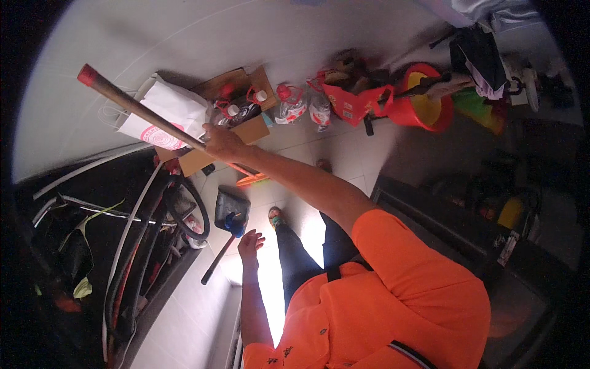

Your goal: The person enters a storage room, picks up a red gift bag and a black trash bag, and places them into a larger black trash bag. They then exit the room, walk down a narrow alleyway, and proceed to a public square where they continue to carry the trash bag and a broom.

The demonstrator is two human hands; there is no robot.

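Broom (175, 131) slants above tiled floor (350, 154); right hand (224, 144) wraps its wooden handle (126, 100), orange head (251, 179) near dark dustpan (228, 202). Left hand (250, 244) holds nothing, fingers loosely spread, near dustpan's red-and-black handle (216, 263).

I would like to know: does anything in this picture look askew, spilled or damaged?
The white bag looks askew: it slants beside the open box rather than standing square, though the fisheye view may exaggerate this. The broom slants too, but the right hand holds it. I see no clear spill or damage.
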